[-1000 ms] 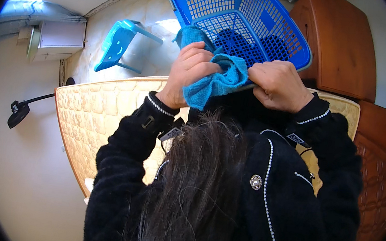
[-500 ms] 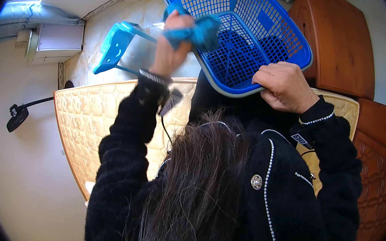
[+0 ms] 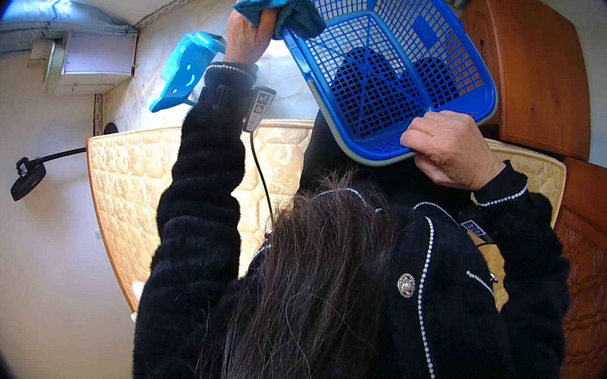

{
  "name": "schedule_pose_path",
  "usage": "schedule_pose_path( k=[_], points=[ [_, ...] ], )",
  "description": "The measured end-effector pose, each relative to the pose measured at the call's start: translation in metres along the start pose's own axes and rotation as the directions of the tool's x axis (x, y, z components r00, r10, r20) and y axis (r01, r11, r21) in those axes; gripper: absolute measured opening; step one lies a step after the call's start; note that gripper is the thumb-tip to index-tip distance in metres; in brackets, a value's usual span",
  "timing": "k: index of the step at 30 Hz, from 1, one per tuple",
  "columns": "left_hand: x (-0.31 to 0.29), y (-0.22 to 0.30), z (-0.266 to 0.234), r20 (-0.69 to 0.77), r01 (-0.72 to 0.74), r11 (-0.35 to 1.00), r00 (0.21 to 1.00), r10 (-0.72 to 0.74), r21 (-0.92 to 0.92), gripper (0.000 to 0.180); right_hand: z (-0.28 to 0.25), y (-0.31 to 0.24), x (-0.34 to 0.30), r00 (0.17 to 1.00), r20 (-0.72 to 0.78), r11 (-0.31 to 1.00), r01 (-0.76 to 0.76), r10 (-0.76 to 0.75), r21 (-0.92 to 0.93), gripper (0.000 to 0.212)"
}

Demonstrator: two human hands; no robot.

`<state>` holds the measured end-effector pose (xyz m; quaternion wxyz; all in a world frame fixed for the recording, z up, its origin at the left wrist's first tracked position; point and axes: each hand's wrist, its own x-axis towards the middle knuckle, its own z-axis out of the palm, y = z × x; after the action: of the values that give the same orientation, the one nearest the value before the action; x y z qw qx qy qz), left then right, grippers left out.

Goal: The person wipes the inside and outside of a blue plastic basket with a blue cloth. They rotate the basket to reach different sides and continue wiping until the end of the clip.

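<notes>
A blue plastic laundry basket [image 3: 441,34] with lattice sides and a grey-edged rim is tilted toward me, its open top facing me. My right hand [image 3: 450,148] is closed over the rim at the near right corner, thumb underneath. A teal cloth [image 3: 288,4] is bunched in my left hand [image 3: 251,28], which is at the basket's far left rim. Part of the cloth hangs over that rim into the basket. Through the lattice I see dark clothing behind it; no other thing shows inside.
I sit at a bare mattress [image 3: 142,171] with a cream floral cover. A light-blue stool [image 3: 183,75] with a smiling face stands on the tiled floor to the left. A brown wooden cabinet [image 3: 537,74] is beside the basket at right, and a black lamp-like fixture [image 3: 28,177] sticks out at far left.
My left hand has moved up and left with the teal cloth, from over the basket to its left rim. The basket and my right hand have shifted slightly toward me.
</notes>
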<state>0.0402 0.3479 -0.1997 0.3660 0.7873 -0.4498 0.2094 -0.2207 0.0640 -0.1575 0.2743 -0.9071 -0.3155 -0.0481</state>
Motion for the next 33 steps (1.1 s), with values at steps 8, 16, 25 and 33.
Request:
schedule_pose_path(
  k=[8, 16, 25, 33],
  points=[
    [-0.020, 0.123, 0.002, 0.211, -0.187, 0.981, 0.958, 0.194, -0.049, 0.014, -0.009, 0.005, -0.010, 0.999, 0.042, 0.999, -0.012, 0.014, -0.048, 0.015],
    [-0.008, 0.056, -0.010, 0.134, -0.231, 0.967, 0.967, 0.216, 0.111, 0.011, -0.004, 0.003, -0.014, 0.999, 0.029, 0.999, 0.038, -0.038, -0.016, 0.016],
    [0.013, 0.020, -0.009, -0.096, 0.098, 0.994, 0.991, -0.093, 0.043, 0.018, -0.025, -0.007, -0.006, 0.998, 0.068, 1.000, 0.008, -0.008, 0.005, 0.017],
    [0.012, 0.022, 0.003, -0.112, 0.604, 0.688, 0.713, -0.692, -0.402, 0.042, -0.024, -0.013, 0.040, 0.999, -0.014, 0.987, -0.042, 0.045, 0.155, 0.022]
  ],
)
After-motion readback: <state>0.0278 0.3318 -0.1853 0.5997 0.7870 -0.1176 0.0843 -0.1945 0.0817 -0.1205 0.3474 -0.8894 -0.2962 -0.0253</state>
